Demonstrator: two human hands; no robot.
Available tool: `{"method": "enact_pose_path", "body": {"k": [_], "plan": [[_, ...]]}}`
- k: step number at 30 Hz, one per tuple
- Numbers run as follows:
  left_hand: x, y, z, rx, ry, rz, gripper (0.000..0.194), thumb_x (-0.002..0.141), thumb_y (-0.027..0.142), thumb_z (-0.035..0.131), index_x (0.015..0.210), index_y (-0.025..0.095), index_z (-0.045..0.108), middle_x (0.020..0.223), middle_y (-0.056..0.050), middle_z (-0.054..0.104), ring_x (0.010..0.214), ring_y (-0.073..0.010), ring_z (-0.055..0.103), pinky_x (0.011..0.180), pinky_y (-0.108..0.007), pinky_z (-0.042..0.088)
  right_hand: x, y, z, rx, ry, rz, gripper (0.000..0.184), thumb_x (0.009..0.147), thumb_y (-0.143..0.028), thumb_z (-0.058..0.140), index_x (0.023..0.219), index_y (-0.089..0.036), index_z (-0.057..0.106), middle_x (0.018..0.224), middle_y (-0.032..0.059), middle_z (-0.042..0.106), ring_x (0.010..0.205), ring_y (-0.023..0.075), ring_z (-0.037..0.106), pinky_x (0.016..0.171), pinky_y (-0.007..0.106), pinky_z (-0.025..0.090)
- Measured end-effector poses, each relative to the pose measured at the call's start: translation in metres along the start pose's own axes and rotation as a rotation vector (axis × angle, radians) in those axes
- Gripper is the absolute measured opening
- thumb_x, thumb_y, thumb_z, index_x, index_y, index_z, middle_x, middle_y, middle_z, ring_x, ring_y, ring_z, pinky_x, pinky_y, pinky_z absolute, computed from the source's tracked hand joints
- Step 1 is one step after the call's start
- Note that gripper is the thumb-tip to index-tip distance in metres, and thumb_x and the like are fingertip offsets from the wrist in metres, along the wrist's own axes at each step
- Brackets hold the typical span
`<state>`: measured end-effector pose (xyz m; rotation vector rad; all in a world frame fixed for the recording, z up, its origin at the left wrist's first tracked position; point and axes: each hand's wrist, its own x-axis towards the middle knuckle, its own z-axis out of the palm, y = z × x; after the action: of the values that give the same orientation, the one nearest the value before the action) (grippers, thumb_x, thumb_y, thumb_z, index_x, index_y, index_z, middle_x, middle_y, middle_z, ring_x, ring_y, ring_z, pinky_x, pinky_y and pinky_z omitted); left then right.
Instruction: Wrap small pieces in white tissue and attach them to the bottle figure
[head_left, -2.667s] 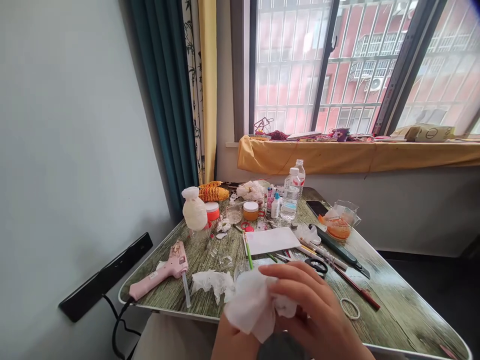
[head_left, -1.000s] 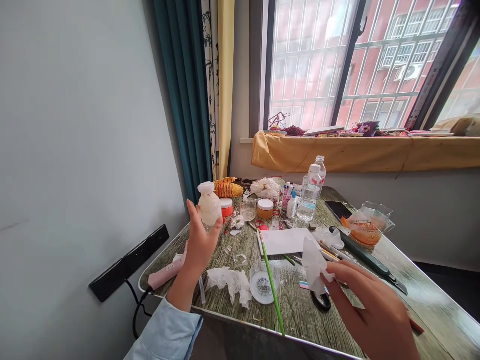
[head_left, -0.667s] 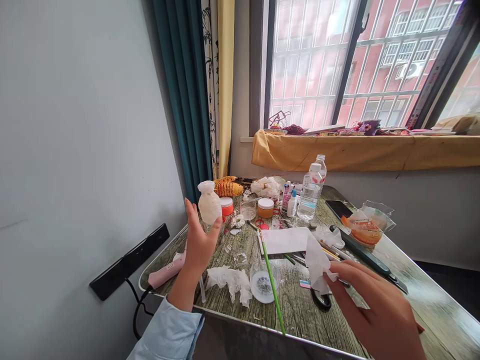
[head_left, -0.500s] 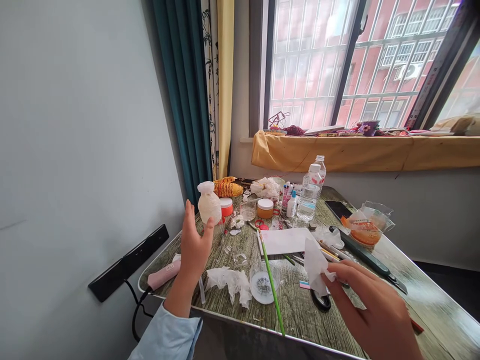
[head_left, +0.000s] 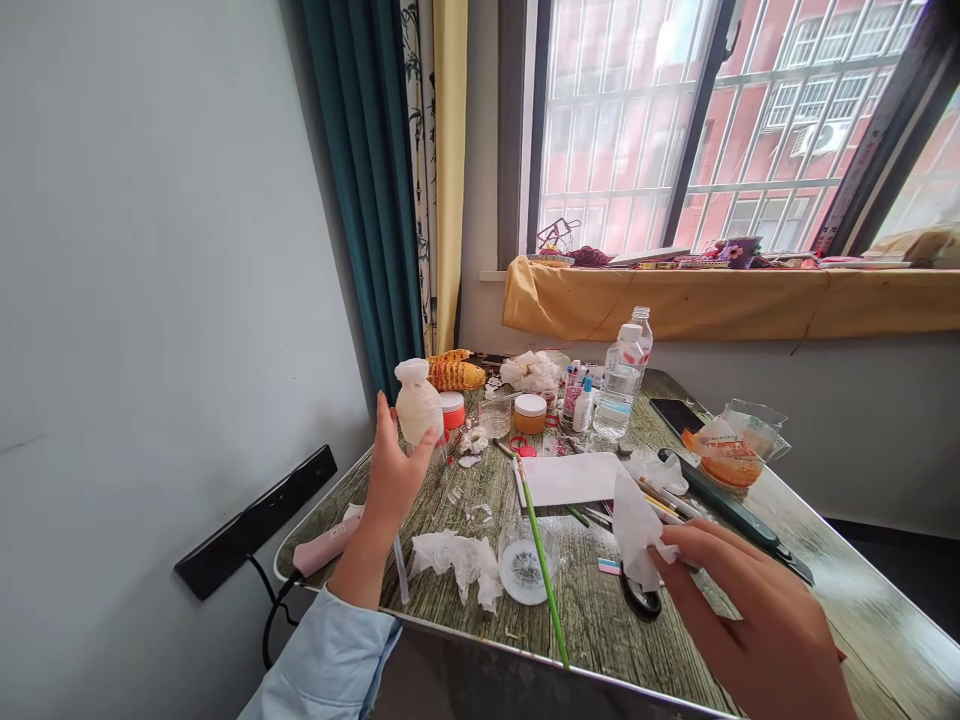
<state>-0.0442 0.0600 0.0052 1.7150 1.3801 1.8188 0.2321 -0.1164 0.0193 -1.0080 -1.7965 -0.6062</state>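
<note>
A small pale paper-covered vase [head_left: 420, 408] with a narrow neck stands upright at the left of the table. My left hand [head_left: 399, 468] is at its near left side, thumb and fingers spread; whether the fingertips touch it I cannot tell. Its base is partly hidden behind my thumb. A torn piece of white tissue paper [head_left: 634, 528] is pinched between my right thumb and fingers, above the table's right half. Beneath it lie black-handled scissors [head_left: 642, 602], partly covered. A green-handled brush [head_left: 541, 565] rests across a clear cup [head_left: 517, 590], near crumpled tissue [head_left: 459, 566].
White paper [head_left: 574, 480] lies mid-table. Behind it stand an amber jar [head_left: 530, 420], a glue bottle [head_left: 583, 410] and water bottles [head_left: 618, 395]. To the right are a dark green long-handled tool [head_left: 716, 510], a phone [head_left: 676, 414] and an orange-filled package [head_left: 731, 455]. A pink device [head_left: 326, 545] sits at the left edge.
My left hand has shifted slightly right, closer to the vase, which has stayed in place. My right hand still pinches the tissue and has moved a little to the right.
</note>
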Motion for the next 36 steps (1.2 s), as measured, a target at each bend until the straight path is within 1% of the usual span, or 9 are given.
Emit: {"method": "enact_pose_path", "body": {"k": [4, 6, 8, 11, 14, 18, 22, 29, 36], "plan": [[0.003, 0.006, -0.003, -0.045, -0.007, -0.022, 0.067, 0.089, 0.033, 0.066, 0.148, 0.023, 0.036, 0.16, -0.014, 0.03, 0.142, -0.0373, 0.033, 0.112, -0.063, 0.028, 0.003, 0.0, 0.0, 0.01, -0.001, -0.019, 0.01, 0.1, -0.017, 0.049, 0.093, -0.018, 0.055, 0.075, 0.0041, 0.067, 0.064, 0.0154, 0.065, 0.056, 0.021, 0.05], [-0.006, 0.019, -0.008, -0.076, -0.009, -0.036, 0.084, 0.087, 0.037, 0.067, 0.155, 0.021, 0.02, 0.165, -0.016, 0.015, 0.149, -0.0354, 0.017, 0.119, -0.056, 0.018, 0.006, -0.003, 0.0, 0.021, 0.007, -0.025, 0.01, 0.1, -0.017, 0.049, 0.093, -0.018, 0.055, 0.074, 0.0039, 0.067, 0.065, 0.0153, 0.065, 0.057, 0.021, 0.051], [-0.028, 0.041, -0.013, -0.12, -0.042, -0.033, 0.083, 0.089, 0.044, 0.062, 0.156, 0.02, 0.019, 0.166, -0.013, 0.017, 0.15, -0.0316, 0.019, 0.12, -0.047, 0.023, 0.01, -0.008, 0.0, 0.063, -0.008, -0.036, 0.01, 0.1, -0.016, 0.048, 0.092, -0.018, 0.055, 0.075, 0.0035, 0.067, 0.066, 0.0152, 0.065, 0.058, 0.021, 0.052], [-0.08, 0.08, -0.016, -0.189, -0.203, -0.002, 0.051, 0.088, 0.049, 0.06, 0.135, 0.029, 0.06, 0.14, -0.007, 0.062, 0.131, -0.0292, 0.054, 0.109, -0.039, 0.043, 0.015, -0.019, 0.005, 0.16, -0.064, -0.089, 0.014, 0.102, -0.016, 0.047, 0.091, -0.018, 0.056, 0.08, 0.0044, 0.068, 0.071, 0.0147, 0.064, 0.062, 0.022, 0.053], [-0.122, 0.106, -0.011, -0.388, -0.544, 0.027, 0.021, 0.085, 0.041, 0.067, 0.098, 0.032, 0.081, 0.104, -0.004, 0.08, 0.096, -0.0249, 0.074, 0.088, -0.03, 0.055, 0.016, -0.027, 0.013, 0.151, -0.059, -0.15, 0.023, 0.104, -0.018, 0.047, 0.084, -0.017, 0.058, 0.082, 0.0057, 0.067, 0.074, 0.0151, 0.062, 0.066, 0.023, 0.053], [-0.132, 0.118, -0.004, -0.578, -0.542, -0.362, 0.013, 0.074, 0.038, 0.079, 0.07, 0.026, 0.081, 0.07, -0.003, 0.077, 0.064, -0.0168, 0.068, 0.06, -0.022, 0.052, 0.012, -0.029, 0.017, 0.041, 0.019, -0.158, 0.02, 0.104, -0.023, 0.048, 0.097, -0.014, 0.064, 0.095, 0.0106, 0.07, 0.088, 0.0185, 0.065, 0.077, 0.027, 0.055], [-0.12, 0.122, -0.006, -0.711, -0.613, -0.701, 0.03, 0.049, 0.039, 0.094, 0.055, 0.018, 0.073, 0.055, 0.001, 0.067, 0.054, -0.01, 0.057, 0.055, -0.018, 0.046, 0.014, -0.035, 0.01, 0.078, -0.015, -0.238, 0.021, 0.104, -0.018, 0.047, 0.094, -0.013, 0.065, 0.099, 0.0102, 0.074, 0.087, 0.0178, 0.07, 0.076, 0.024, 0.059], [-0.124, 0.116, -0.008, -0.941, -0.801, -0.799, 0.044, 0.046, 0.047, 0.094, 0.061, 0.015, 0.068, 0.058, 0.002, 0.065, 0.053, -0.0071, 0.054, 0.053, -0.018, 0.042, 0.012, -0.049, 0.022, 0.104, 0.334, -0.195, 0.04, 0.106, -0.021, 0.045, 0.071, -0.02, 0.066, 0.069, -0.0027, 0.072, 0.057, 0.0129, 0.069, 0.067, 0.02, 0.061], [-0.12, 0.129, -0.027, -0.864, -0.488, -0.788, 0.038, 0.049, 0.037, 0.095, 0.069, 0.019, 0.069, 0.059, 0.004, 0.065, 0.057, -0.0111, 0.06, 0.057, -0.021, 0.048, 0.014, -0.068, 0.036, 0.122, 0.311, -0.105, 0.036, 0.107, -0.021, 0.039, 0.094, -0.018, 0.073, 0.086, 0.0035, 0.076, 0.068, 0.0146, 0.071, 0.072, 0.021, 0.061]]}}
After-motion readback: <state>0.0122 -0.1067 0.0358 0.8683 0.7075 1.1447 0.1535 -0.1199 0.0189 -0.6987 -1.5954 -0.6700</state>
